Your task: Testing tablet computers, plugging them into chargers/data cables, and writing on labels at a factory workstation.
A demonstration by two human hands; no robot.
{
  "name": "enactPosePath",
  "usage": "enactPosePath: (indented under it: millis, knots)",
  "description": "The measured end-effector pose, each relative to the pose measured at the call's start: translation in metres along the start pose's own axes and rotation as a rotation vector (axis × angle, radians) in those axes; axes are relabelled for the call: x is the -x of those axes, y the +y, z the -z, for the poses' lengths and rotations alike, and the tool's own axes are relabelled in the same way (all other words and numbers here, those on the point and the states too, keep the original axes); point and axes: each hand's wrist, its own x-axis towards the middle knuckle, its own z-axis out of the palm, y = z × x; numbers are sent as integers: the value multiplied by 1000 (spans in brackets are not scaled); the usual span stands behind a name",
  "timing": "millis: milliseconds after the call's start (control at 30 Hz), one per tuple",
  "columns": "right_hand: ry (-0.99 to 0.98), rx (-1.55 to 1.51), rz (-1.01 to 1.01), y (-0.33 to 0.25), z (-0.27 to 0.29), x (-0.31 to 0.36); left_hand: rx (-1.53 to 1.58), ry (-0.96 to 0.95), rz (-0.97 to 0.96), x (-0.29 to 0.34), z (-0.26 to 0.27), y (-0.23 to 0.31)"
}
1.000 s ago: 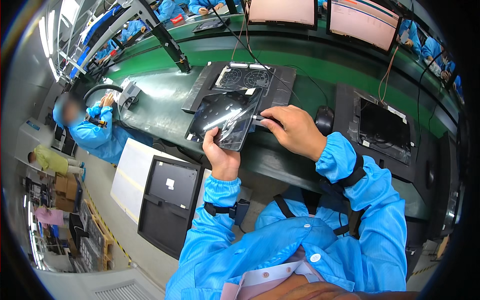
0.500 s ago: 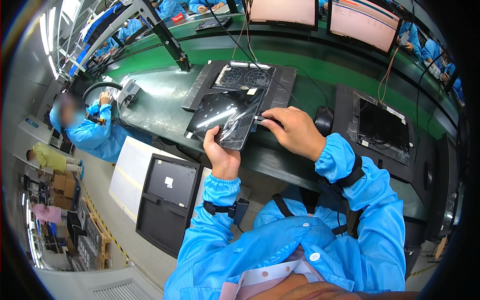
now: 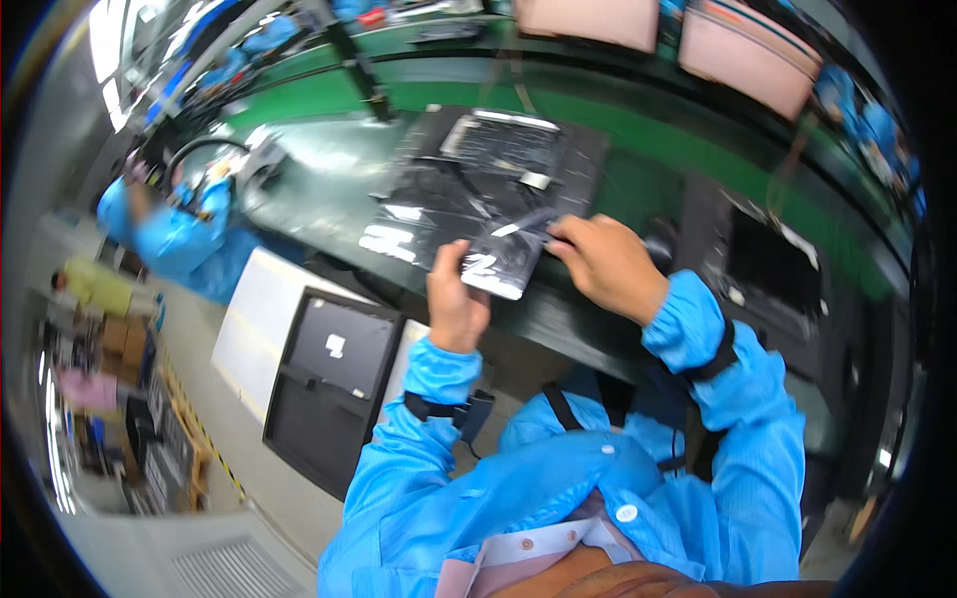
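Note:
My left hand [image 3: 459,302] grips the near edge of a glossy black tablet-like panel [image 3: 506,267], thumb on top. Bright reflections and crinkled, film-like glare lie across its face. At the panel's right edge, my right hand [image 3: 610,261] is closed in a pinch. A narrow dark strip [image 3: 525,221] shows by its fingertips, too smeared by motion to name. Beyond the held panel, a dark padded board [image 3: 581,164] lies on the green bench, bearing a black panel [image 3: 503,142] with white strips along its far edge.
On the right, another dark board [image 3: 698,224] carries a black screen panel [image 3: 773,254]. Two monitors [image 3: 586,22] stand at the back. A black tray [image 3: 334,374] lies on a white surface [image 3: 254,329] at lower left. A person in blue [image 3: 169,234] works at far left.
My view has shifted slightly and blurred. The held panel looks tilted differently, with its glare changed. My right hand has moved slightly right, still pinching at the panel's edge.

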Motion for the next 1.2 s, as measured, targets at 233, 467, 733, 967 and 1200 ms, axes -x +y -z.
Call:
enactPosePath:
  millis: [233, 467, 733, 967, 1200]
  knots:
    - [222, -89, -172, 19, 10, -42, -174, 51, -265, 8, 2, -5]
    - [-380, -963, -476, 74, 4, -79, -318, -98, -375, 1, -16, 1]
    - [-287, -1183, -546, 102, -9, -83, 28, -20, 87, -23, -31, 5]
    - [-180, -833, -595, 149, -11, -81, -89, -199, 69, -31, -21, -19]
    - [-113, -698, -773, 164, -8, -94, -110, -195, 162, -42, -43, -28]
